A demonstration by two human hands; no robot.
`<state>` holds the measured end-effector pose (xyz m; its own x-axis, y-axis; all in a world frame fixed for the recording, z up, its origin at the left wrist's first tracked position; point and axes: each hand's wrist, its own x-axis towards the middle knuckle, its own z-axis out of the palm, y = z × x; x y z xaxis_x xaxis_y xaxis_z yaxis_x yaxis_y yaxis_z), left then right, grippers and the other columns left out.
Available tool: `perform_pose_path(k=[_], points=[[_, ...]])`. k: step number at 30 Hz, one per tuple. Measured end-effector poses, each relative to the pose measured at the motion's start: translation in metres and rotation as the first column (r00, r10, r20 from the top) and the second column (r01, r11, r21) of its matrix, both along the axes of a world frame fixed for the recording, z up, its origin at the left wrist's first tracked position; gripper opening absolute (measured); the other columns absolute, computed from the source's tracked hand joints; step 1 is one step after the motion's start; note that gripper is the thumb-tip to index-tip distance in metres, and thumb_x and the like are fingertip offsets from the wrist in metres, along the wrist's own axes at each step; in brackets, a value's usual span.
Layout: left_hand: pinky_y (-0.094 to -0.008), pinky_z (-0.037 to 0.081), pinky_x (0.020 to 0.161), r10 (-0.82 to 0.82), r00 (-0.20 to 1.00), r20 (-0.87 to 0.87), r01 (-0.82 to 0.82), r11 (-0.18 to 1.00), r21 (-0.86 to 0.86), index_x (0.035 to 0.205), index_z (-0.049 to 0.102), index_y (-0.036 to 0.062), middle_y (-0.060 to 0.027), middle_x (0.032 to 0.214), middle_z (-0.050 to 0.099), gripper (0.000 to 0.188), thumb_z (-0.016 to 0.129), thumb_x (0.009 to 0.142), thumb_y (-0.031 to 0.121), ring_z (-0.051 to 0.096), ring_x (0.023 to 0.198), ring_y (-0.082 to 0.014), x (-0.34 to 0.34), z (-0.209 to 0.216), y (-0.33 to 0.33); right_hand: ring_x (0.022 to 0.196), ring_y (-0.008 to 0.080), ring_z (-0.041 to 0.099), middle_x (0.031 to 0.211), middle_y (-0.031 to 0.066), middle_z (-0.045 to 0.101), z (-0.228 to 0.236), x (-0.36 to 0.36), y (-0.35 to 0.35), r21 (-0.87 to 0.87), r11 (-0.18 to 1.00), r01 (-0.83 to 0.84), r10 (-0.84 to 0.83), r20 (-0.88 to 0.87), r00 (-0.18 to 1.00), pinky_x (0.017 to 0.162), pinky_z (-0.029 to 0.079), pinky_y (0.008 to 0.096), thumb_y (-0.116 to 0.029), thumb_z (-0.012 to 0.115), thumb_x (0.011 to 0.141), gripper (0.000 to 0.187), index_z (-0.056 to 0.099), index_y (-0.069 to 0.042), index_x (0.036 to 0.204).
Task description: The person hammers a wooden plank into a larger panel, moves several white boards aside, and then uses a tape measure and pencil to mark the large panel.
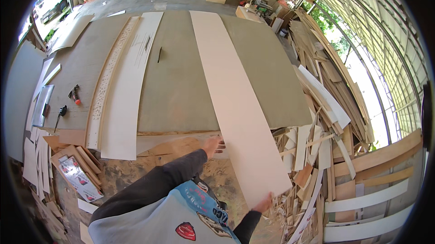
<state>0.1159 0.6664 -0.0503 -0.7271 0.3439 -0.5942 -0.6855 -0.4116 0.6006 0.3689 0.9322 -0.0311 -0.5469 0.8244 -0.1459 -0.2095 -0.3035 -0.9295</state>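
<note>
A long pale board (240, 94) lies lengthwise over the big grey-brown sheet (181, 72), its near end jutting past the sheet's edge toward me. Beside the board's left edge is my left hand (214, 147), fingers stretched out and slightly apart; whether they touch the edge I cannot tell. At the near end, my right hand (263, 203) grips the board's edge, with part of the fingers hidden. Further left on the sheet lie a white strip with dark marks (124, 94) and a narrow wooden-edged strip with a speckled face (108, 76).
A thin black pen-like stick (159, 54), a tool with a red end (75, 95) and a dark tape measure (62, 111) lie on the sheet. Offcuts (303, 149) heap up at the right, beside stacked long boards (335, 81). A wrapped package (80, 178) lies at lower left.
</note>
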Motion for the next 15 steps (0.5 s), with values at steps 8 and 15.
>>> perform_pose_path(k=[8, 15], points=[[-0.0371, 0.050, 0.055, 0.048, 0.970, -0.239, -0.177, 0.815, -0.552, 0.070, 0.068, -0.0036, -0.0061, 0.062, 0.065, 0.027, 0.068, 0.084, 0.020, 0.062, 0.057, -0.0180, 0.030, -0.060, 0.119, 0.084, 0.0316, 0.064, 0.099, 0.0204, 0.066, 0.028, 0.086, 0.067, 0.255, 0.963, 0.087, -0.168, 0.318, 0.933, 0.075, 0.053, 0.0431, -0.022, 0.056, 0.090, 0.034, 0.062, 0.008, 0.103], [-0.0333, 0.055, 0.050, -0.022, 0.998, -0.057, 0.009, 0.974, -0.228, 0.077, 0.071, -0.0043, -0.0125, 0.067, 0.068, 0.013, 0.066, 0.081, 0.007, 0.066, 0.056, -0.0184, 0.058, -0.017, 0.182, 0.087, 0.0336, 0.063, 0.100, 0.0205, 0.064, 0.017, 0.109, 0.131, 0.402, 0.912, 0.084, -0.321, 0.573, 0.754, 0.077, 0.051, 0.0441, -0.021, 0.058, 0.089, 0.036, 0.059, 0.009, 0.109]])
